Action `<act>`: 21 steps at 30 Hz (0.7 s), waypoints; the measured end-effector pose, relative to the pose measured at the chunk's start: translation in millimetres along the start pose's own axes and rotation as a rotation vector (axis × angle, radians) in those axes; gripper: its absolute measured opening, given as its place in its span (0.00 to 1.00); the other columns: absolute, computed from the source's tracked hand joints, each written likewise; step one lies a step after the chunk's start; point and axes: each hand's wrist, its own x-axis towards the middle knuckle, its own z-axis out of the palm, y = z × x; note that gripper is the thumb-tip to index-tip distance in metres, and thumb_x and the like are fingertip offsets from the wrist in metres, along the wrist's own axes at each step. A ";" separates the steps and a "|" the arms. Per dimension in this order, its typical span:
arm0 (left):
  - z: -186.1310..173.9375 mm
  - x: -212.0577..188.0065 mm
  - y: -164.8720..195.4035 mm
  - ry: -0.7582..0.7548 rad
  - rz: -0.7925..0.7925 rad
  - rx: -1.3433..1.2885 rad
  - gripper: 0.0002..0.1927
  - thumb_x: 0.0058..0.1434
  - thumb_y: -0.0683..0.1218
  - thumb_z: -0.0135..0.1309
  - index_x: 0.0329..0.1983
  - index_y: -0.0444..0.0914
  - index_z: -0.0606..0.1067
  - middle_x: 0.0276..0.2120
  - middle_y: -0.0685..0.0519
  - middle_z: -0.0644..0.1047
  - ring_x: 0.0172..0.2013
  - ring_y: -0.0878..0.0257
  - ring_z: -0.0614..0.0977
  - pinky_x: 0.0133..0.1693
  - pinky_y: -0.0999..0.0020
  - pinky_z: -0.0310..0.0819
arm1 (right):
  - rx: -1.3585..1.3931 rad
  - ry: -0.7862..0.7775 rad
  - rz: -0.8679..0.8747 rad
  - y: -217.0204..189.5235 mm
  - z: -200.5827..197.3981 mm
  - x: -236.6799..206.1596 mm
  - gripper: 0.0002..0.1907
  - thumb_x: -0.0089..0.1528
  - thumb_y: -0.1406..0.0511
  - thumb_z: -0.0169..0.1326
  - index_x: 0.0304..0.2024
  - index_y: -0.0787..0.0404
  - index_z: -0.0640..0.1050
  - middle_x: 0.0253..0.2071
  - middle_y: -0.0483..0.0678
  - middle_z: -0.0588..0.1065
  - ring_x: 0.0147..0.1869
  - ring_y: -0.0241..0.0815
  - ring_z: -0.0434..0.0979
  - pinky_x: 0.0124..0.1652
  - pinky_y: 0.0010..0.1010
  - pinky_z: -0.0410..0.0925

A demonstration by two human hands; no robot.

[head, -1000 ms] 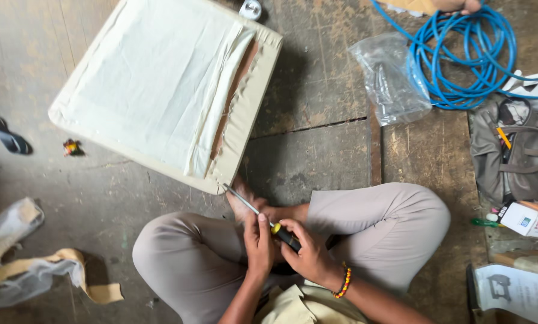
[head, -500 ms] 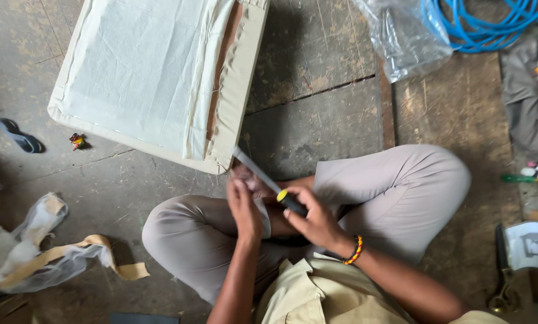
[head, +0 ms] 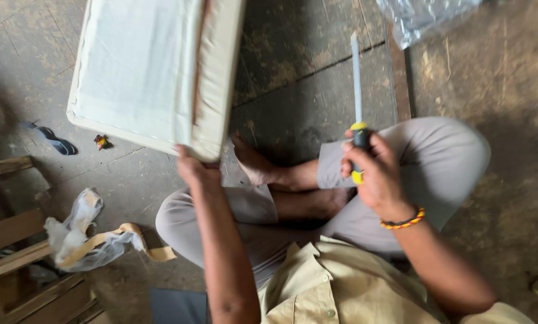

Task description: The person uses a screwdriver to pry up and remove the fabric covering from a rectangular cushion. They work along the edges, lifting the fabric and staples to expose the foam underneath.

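Hands [head: 374, 174] apart now, cushion [head: 155, 72] edge gripped

Head view: worn on the person's head — looks steeply down at lap and floor [head: 317, 90].
Nearness: close — both forearms fill the lower frame.
Shared: single view only.

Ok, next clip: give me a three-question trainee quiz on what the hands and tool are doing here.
1. True or false: the right hand grips a yellow-and-black-handled screwdriver with its shaft pointing away from the person.
2. What does the left hand hold?
A. a blue hose
B. the near corner of the cream fabric-covered rectangular cushion panel
C. a hammer
3. Fill in: the screwdriver tip is ___ the cushion panel (touching / apart from).

Key: 1 true; 2 B; 3 apart from.
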 end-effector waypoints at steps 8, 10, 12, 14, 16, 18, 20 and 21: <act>2.5 -11.3 154.9 -0.238 0.102 -0.123 0.15 0.74 0.49 0.47 0.54 0.33 0.73 0.40 0.46 0.79 0.37 0.53 0.81 0.37 0.62 0.78 | 0.036 0.121 -0.502 -89.9 -93.2 -37.5 0.07 0.74 0.73 0.54 0.52 0.63 0.69 0.33 0.50 0.70 0.32 0.42 0.71 0.35 0.34 0.67; 1.6 -21.9 154.3 -0.376 0.001 0.054 0.30 0.71 0.55 0.43 0.62 0.26 0.74 0.39 0.42 0.75 0.34 0.53 0.76 0.32 0.65 0.70 | -0.017 0.309 -0.573 -103.1 -155.6 -41.5 0.11 0.74 0.74 0.58 0.50 0.61 0.67 0.33 0.49 0.69 0.30 0.42 0.70 0.34 0.35 0.68; -1.2 -26.8 126.5 -0.293 -0.083 0.016 0.25 0.79 0.53 0.37 0.66 0.29 0.70 0.44 0.42 0.75 0.39 0.52 0.78 0.40 0.64 0.73 | -0.091 0.488 -0.611 -102.9 -224.4 -34.5 0.16 0.70 0.73 0.63 0.47 0.58 0.67 0.37 0.47 0.72 0.29 0.39 0.71 0.32 0.35 0.72; -2.6 -22.4 91.0 -0.216 -0.141 0.015 0.26 0.80 0.53 0.34 0.67 0.31 0.71 0.44 0.41 0.77 0.38 0.51 0.79 0.38 0.62 0.73 | -0.392 0.630 -0.531 -78.2 -283.6 -28.9 0.15 0.74 0.68 0.65 0.45 0.59 0.68 0.32 0.44 0.72 0.28 0.36 0.72 0.28 0.29 0.68; -6.0 -11.3 65.8 -0.226 -0.184 0.054 0.27 0.77 0.54 0.33 0.66 0.34 0.72 0.40 0.44 0.78 0.31 0.53 0.76 0.30 0.62 0.68 | -0.653 0.870 -0.286 -33.1 -323.3 -19.2 0.12 0.67 0.62 0.65 0.43 0.58 0.73 0.27 0.42 0.71 0.23 0.35 0.69 0.23 0.29 0.62; -15.7 3.5 33.4 -0.172 -0.199 0.180 0.29 0.76 0.56 0.31 0.68 0.35 0.70 0.44 0.45 0.77 0.29 0.58 0.73 0.28 0.65 0.65 | -1.129 0.772 -0.492 12.5 -347.4 -16.2 0.05 0.66 0.65 0.61 0.42 0.59 0.79 0.34 0.49 0.78 0.38 0.45 0.81 0.39 0.38 0.71; -25.4 20.5 14.2 -0.108 -0.229 0.170 0.28 0.75 0.56 0.30 0.69 0.39 0.68 0.55 0.45 0.77 0.44 0.52 0.80 0.37 0.55 0.76 | -1.381 0.883 -0.403 54.0 -352.3 -11.6 0.23 0.60 0.53 0.70 0.41 0.65 0.79 0.41 0.62 0.76 0.44 0.62 0.74 0.42 0.51 0.68; -29.5 28.3 4.8 -0.081 -0.211 0.156 0.29 0.74 0.57 0.29 0.70 0.40 0.67 0.59 0.45 0.78 0.51 0.49 0.82 0.42 0.51 0.80 | -1.381 0.824 -0.328 67.1 -353.0 -9.0 0.23 0.58 0.53 0.70 0.43 0.64 0.80 0.41 0.62 0.76 0.45 0.62 0.74 0.45 0.51 0.68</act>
